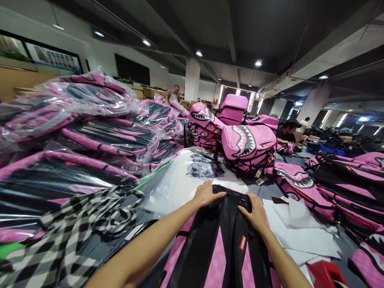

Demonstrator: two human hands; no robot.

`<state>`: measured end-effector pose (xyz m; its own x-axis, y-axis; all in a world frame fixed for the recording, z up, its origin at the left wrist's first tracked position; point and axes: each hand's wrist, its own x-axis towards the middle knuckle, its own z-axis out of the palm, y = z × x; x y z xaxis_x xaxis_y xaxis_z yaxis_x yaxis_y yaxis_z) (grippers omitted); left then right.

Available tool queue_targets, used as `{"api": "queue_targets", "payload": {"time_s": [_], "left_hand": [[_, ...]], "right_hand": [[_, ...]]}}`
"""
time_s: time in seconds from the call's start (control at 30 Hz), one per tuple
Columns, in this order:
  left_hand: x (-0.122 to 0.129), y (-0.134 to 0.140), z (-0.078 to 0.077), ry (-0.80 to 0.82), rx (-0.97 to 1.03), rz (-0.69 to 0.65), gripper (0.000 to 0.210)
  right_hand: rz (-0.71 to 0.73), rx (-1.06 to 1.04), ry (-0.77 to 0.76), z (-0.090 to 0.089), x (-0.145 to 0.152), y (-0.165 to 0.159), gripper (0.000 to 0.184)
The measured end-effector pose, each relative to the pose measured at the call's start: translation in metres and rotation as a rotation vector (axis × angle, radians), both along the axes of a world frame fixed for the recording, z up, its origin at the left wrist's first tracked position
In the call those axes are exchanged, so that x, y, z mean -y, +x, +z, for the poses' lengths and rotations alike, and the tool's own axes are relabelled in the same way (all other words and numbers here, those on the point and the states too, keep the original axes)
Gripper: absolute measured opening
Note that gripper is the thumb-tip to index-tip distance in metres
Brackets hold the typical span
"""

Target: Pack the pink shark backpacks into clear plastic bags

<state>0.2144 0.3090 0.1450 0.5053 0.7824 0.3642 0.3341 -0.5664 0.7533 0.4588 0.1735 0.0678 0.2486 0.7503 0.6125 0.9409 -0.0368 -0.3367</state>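
A black and pink backpack (207, 240) lies in front of me with its shoulder straps facing up and its far end on a white printed plastic bag (177, 180). At the far left corner my left hand (207, 195) grips it, thumb pressed on top near a strap buckle. My right hand (255, 211) is closed on the far right edge, its thumb beside the other black buckle (243, 203). Some fingers of both hands are hidden by the pack. A small red and white label (243, 243) shows on the right strap.
Plastic-wrapped backpacks (111, 136) are piled on the left, behind a checkered cloth (81, 228). Pink shark-mouth backpacks (249, 144) stand ahead, with more on the right (354, 188). White sheets (300, 228) and a red object (325, 274) lie at right. A co-worker (286, 132) sits beyond.
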Motion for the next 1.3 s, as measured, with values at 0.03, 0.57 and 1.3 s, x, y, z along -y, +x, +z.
{"api": "queue_targets", "payload": {"time_s": [0.03,0.57,1.3], "left_hand": [[-0.008,0.012,-0.006,0.008,-0.013,-0.029,0.056],[0.026,-0.026,-0.089,0.383,-0.404,-0.383,0.047],[0.057,0.037,-0.076,0.000,-0.672,-0.276,0.087]], "right_hand": [[0.026,0.004,0.061,-0.003,0.002,0.000,0.052],[0.007,0.095,-0.251,-0.027,0.075,-0.050,0.034],[-0.227,0.156,-0.480,0.005,-0.003,0.002,0.044]]}}
